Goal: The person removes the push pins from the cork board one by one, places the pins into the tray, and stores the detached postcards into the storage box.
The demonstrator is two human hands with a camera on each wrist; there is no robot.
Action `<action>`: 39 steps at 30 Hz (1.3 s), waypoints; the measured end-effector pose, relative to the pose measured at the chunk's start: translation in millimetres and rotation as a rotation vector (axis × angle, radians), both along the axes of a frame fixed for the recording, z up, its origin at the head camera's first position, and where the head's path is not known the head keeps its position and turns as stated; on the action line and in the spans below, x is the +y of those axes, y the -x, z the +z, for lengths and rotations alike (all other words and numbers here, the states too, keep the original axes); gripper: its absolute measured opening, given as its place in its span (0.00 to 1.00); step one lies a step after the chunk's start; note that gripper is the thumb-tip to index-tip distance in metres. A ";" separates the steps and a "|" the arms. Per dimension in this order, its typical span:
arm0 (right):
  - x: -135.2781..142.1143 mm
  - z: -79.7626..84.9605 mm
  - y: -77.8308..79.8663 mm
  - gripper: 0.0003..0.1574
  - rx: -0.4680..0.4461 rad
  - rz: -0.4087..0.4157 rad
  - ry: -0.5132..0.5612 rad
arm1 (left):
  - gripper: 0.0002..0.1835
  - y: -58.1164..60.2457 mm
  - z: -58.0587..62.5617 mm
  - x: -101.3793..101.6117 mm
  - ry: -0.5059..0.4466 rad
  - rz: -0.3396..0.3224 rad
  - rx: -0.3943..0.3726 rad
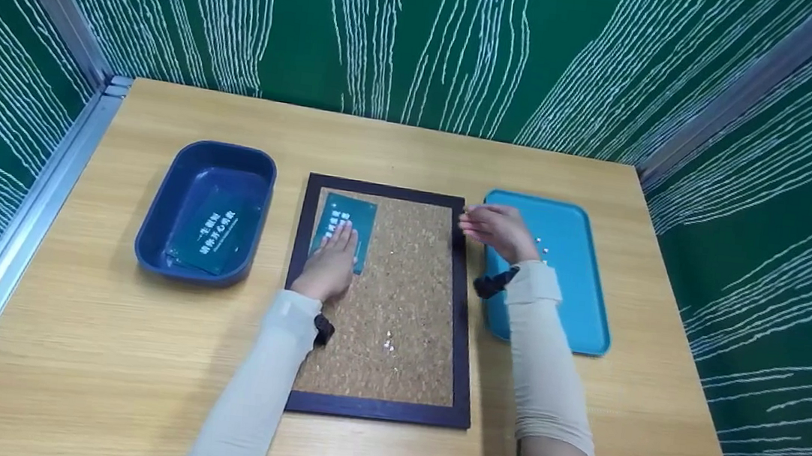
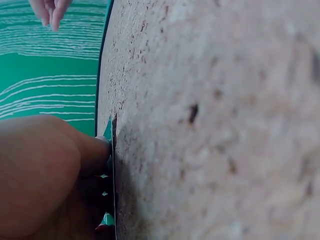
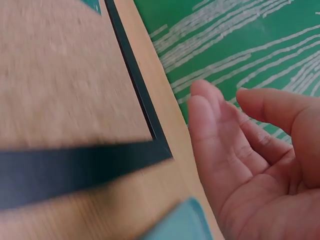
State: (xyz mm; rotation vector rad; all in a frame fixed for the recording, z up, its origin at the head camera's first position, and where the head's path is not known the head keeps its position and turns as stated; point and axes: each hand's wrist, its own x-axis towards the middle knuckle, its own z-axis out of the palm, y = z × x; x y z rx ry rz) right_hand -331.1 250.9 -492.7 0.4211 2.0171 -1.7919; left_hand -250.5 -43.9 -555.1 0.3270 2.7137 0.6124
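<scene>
A green card (image 1: 364, 217) with white writing lies at the upper left of a dark-framed cork board (image 1: 414, 289). My left hand (image 1: 331, 262) rests on this card with its fingers extended, covering part of the writing. The left wrist view shows the thumb of that hand (image 2: 45, 175) at the card's thin edge, close to the cork. Over the board's right frame and the blue tray's edge hovers my right hand (image 1: 500, 230). Its fingers are loosely bent in the right wrist view, the thumb apart from them, and nothing shows between the fingertips (image 3: 206, 95).
Left of the board stands a dark blue bin (image 1: 148, 239) with green cards (image 1: 213, 234) inside. A light blue tray (image 1: 556, 304) on the right carries several tiny white pieces (image 1: 545, 251). Small shiny bits (image 1: 388, 345) are on the lower cork. Green patterned walls surround the wooden table (image 1: 136, 351).
</scene>
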 end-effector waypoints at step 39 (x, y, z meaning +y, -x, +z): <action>-121.8 -50.9 2.0 0.22 -0.121 0.064 0.326 | 0.29 2.0 -3.1 -0.8 -0.017 0.007 0.020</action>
